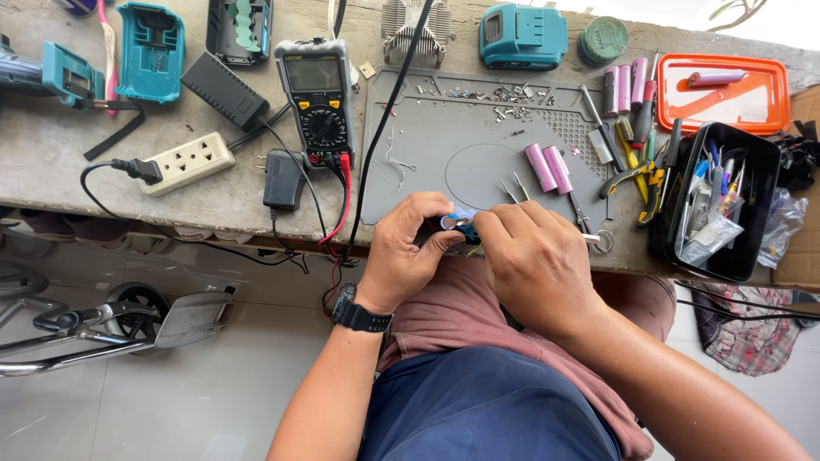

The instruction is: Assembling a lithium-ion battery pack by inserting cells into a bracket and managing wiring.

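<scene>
Blue battery cell (455, 221) pinched in left hand (401, 256) fingertips, right hand (534, 260) fingers closed on it too, apparently, grip partly hidden

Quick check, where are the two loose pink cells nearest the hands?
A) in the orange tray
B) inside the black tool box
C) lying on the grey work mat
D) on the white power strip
C: the two pink cells lie side by side on the grey work mat, just above the right hand, apart from the orange tray and the black tool box.
</scene>
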